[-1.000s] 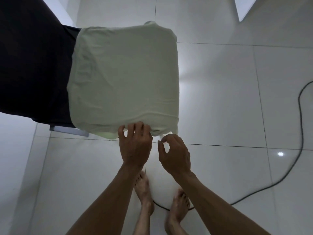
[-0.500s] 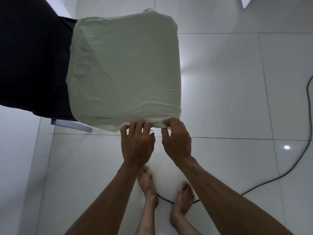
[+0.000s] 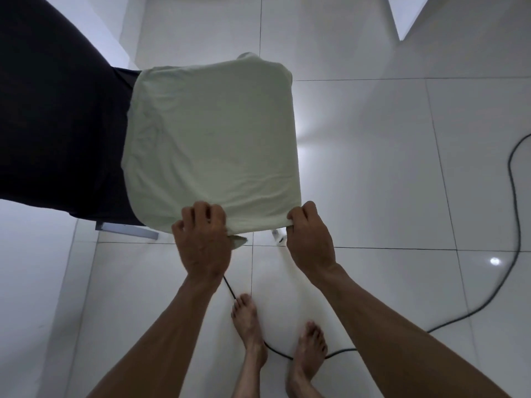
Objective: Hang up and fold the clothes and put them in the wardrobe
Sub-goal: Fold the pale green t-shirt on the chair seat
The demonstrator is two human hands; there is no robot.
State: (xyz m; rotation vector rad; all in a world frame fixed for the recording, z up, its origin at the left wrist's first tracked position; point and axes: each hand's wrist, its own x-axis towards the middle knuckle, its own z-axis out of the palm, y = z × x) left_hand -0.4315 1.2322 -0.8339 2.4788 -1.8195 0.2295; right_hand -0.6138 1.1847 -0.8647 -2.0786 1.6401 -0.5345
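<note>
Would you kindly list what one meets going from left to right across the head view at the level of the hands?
Dark garment → left hand → pale green folded cloth → right hand → black cable.

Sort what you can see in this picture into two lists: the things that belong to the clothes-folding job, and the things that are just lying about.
Part of the job:
- pale green garment, folded over a raised surface
- dark garment beside it
- left hand, gripping the near edge of the pale green garment
- right hand, gripping its near right corner

Just lying about:
- black cable on the tiled floor
</note>
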